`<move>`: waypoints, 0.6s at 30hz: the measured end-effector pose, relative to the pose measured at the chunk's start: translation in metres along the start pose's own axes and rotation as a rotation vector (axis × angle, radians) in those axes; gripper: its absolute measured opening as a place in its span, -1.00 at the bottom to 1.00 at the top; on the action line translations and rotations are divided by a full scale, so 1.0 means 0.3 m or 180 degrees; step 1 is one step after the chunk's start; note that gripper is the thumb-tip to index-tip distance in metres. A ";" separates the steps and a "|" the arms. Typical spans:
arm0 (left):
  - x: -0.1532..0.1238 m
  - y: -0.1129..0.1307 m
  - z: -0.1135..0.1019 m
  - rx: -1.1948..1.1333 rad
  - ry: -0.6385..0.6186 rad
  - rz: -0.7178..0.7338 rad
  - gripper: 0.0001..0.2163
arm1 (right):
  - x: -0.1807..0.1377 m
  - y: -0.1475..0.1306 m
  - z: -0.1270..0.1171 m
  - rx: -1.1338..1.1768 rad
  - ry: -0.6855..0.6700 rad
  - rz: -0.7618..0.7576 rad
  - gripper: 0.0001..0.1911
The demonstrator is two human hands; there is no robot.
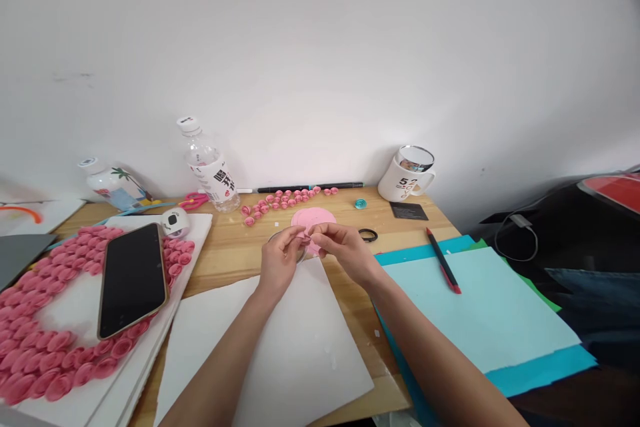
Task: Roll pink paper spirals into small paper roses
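Observation:
My left hand (pixel 281 259) and my right hand (pixel 341 248) meet over the middle of the wooden table (pixel 235 253), fingers pinched together on a small pink paper piece (pixel 309 240) between them. Just behind the fingertips lies a pink paper disc (pixel 314 218). A row of small pink rolled paper roses (pixel 285 200) sits further back. A white sheet (pixel 280 347) lies under my forearms.
At left, a white board (pixel 80 307) with a ring of pink roses carries a black phone (pixel 132 278). Two bottles (pixel 207 165), pink scissors (pixel 193 200), pens, a white mug (pixel 407 177), a black hair tie (pixel 368 235), blue paper (pixel 480 307) with a red pen (pixel 443 260).

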State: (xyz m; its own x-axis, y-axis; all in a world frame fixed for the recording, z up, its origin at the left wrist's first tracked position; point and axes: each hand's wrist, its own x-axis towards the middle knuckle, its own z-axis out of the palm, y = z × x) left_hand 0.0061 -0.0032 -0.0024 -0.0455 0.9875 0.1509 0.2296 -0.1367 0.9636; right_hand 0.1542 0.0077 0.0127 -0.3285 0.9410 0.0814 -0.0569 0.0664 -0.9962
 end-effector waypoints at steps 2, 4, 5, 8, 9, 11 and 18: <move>-0.003 0.011 0.003 -0.0214 -0.0092 -0.0089 -0.81 | -0.001 0.002 0.021 0.0159 0.0023 -0.0141 -0.79; -0.002 0.018 0.004 -0.0359 -0.0131 -0.0199 -0.81 | -0.003 0.014 0.026 0.0060 0.0091 -0.0257 -0.80; -0.001 0.020 0.004 -0.0414 -0.0139 -0.0268 -0.81 | -0.004 0.023 0.023 -0.0074 0.0118 -0.0295 -0.80; 0.002 0.025 0.003 -0.0570 -0.0163 -0.0476 -0.79 | -0.007 0.045 0.008 -0.0550 0.0157 -0.0298 -0.82; 0.002 0.026 0.003 -0.0622 -0.0179 -0.0537 -0.77 | -0.006 0.050 0.002 -0.0656 0.0166 -0.0269 -0.83; 0.003 0.029 0.002 -0.0704 -0.0212 -0.0632 -0.75 | -0.004 0.056 -0.009 -0.0762 0.0175 -0.0204 -0.83; 0.005 0.024 0.007 -0.0810 -0.0339 -0.0742 -0.69 | 0.002 0.059 -0.022 -0.0623 0.0031 -0.0098 -0.82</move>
State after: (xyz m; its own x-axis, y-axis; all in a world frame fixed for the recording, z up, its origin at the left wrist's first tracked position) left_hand 0.0097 -0.0026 0.0044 0.0366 0.9952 -0.0902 -0.0250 0.0912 0.9955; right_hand 0.1594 0.0115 -0.0051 -0.3202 0.9407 0.1125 0.1181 0.1575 -0.9804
